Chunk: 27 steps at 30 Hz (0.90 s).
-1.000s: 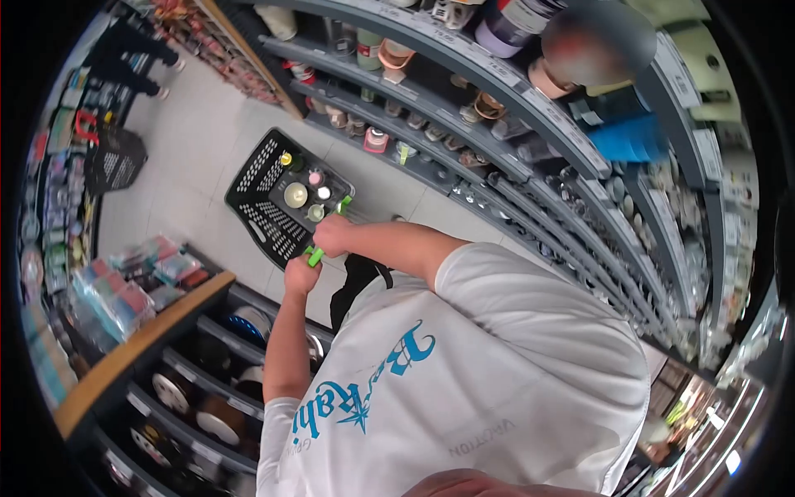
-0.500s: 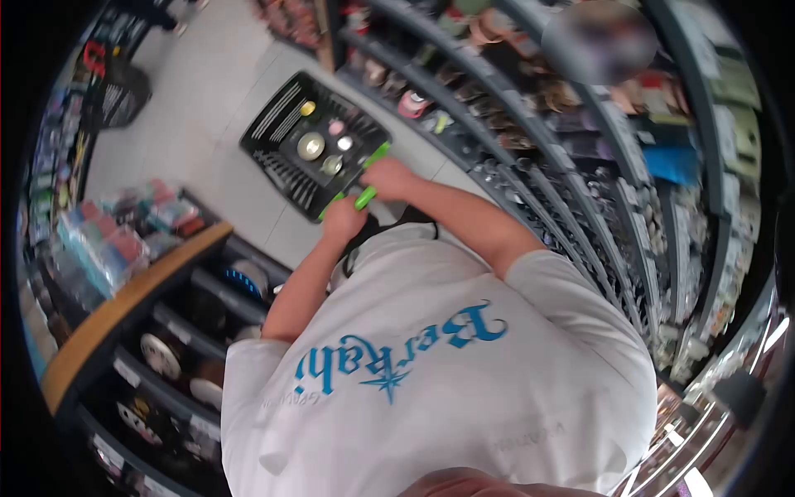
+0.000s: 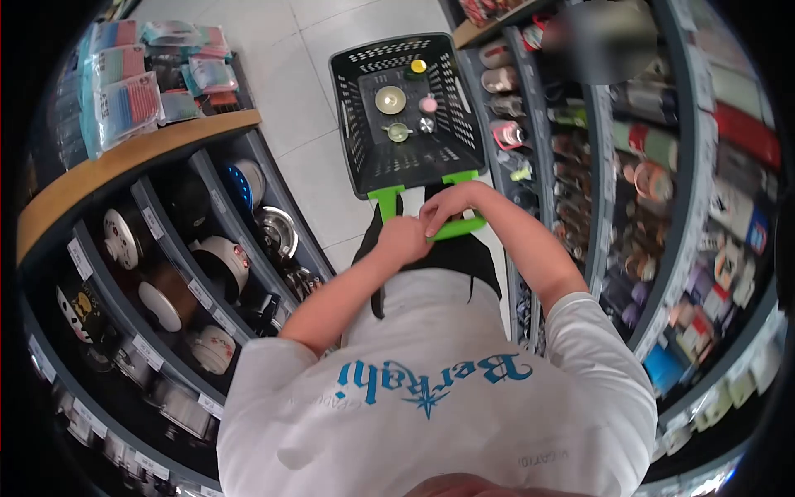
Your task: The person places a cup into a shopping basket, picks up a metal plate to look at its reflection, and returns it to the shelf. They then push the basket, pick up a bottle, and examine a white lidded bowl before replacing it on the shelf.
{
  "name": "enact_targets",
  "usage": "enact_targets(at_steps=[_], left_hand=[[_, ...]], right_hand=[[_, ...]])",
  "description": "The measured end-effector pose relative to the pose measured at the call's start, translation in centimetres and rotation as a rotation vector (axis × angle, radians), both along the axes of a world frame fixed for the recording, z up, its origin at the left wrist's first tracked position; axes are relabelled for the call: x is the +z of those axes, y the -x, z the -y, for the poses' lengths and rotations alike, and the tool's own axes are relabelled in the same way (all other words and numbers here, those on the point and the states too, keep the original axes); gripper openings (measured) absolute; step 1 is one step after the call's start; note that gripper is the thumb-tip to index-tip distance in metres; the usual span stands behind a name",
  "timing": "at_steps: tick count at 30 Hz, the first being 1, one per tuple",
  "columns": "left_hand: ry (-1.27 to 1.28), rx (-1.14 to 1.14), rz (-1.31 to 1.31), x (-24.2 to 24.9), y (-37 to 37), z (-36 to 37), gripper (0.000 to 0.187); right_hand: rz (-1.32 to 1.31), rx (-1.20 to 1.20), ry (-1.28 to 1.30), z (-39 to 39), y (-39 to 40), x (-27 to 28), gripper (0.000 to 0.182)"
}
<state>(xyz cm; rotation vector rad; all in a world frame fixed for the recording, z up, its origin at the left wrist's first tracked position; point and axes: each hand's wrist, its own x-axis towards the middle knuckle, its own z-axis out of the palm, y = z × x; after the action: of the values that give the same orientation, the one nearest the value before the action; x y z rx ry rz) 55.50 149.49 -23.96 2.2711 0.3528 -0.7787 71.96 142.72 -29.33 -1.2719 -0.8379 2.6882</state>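
Note:
A dark rolling shopping basket (image 3: pixel 414 170) with a bright green pull handle (image 3: pixel 458 229) stands on the floor ahead of me. My left hand (image 3: pixel 403 240) is closed around the left part of that handle. Bent over the handle, my right hand (image 3: pixel 453 205) has its fingertips drawn together against my left fingers; whatever they pinch is hidden. Inside the basket lie a cream round dish (image 3: pixel 390 100), a pale green cup (image 3: pixel 398 132), a pink round item (image 3: pixel 427 104), a small silvery item (image 3: pixel 426 125) and a yellow-topped item (image 3: pixel 419 66).
Close on my left, a shelf unit with a wooden top edge (image 3: pixel 149 142) holds pots and pans, including a steel bowl (image 3: pixel 277 232). Plastic-wrapped packs (image 3: pixel 124 99) are stacked on top. Tall shelves (image 3: pixel 604 166) of bottles and cups line my right. Pale floor tiles (image 3: pixel 290 99) run ahead.
The view has turned, bringing the basket upright ahead of me and the left shelves closer. My right hand has shifted from the handle's right end to beside my left hand.

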Motion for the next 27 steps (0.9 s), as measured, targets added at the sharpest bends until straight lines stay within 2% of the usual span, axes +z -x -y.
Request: enact_targets(at_steps=[1,2,4,6,7,9,10,12,13,18,22,24,27], left_hand=[[0.019,0.015,0.016,0.0,-0.1,0.0,0.023],[0.042,0.023,0.030,0.1,0.1,0.1,0.023],[0.061,0.039,0.035,0.6,0.0,0.1,0.019],[0.073,0.001,-0.024,0.5,0.2,0.5,0.021],[0.085,0.014,-0.031,0.6,0.3,0.6,0.019],[0.127,0.022,-0.059,0.8,0.5,0.8,0.018],[0.156,0.018,-0.077,1.0,0.5,0.8,0.018],[0.203,0.045,-0.075,1.5,0.3,0.6,0.020],[0.218,0.045,-0.097,1.7,0.3,0.6,0.020],[0.314,0.180,0.007,1.9,0.4,0.4,0.010],[0.296,0.117,0.011,1.9,0.8,0.5,0.010],[0.212,0.051,0.058,1.9,0.9,0.5,0.013],[0.244,0.032,0.029,2.3,1.1,0.5,0.013]], right_hand=[[-0.185,-0.057,0.144,-0.4,-0.4,-1.5,0.040],[-0.203,-0.049,0.147,-1.0,-0.9,-3.2,0.040],[-0.313,-0.135,0.401,-3.1,-2.4,-6.4,0.042],[0.035,-0.422,0.322,-4.3,-2.7,-10.5,0.047],[0.142,-0.539,0.192,-4.1,-2.9,-15.7,0.044],[1.002,-0.444,-0.362,-4.7,-2.8,-21.9,0.031],[1.144,-0.396,-0.268,-5.8,-3.7,-23.0,0.026],[1.359,-0.313,-0.254,-6.9,-4.9,-24.9,0.043],[1.463,-0.237,-0.341,-7.1,-5.4,-26.4,0.044],[1.460,-0.134,-0.222,-7.9,-6.6,-33.8,0.046],[1.430,-0.181,-0.199,-8.2,-6.4,-37.2,0.044],[1.401,-0.173,-0.209,-8.6,-6.3,-37.7,0.032],[1.543,-0.133,-0.372,-9.2,-6.3,-40.9,0.026]])
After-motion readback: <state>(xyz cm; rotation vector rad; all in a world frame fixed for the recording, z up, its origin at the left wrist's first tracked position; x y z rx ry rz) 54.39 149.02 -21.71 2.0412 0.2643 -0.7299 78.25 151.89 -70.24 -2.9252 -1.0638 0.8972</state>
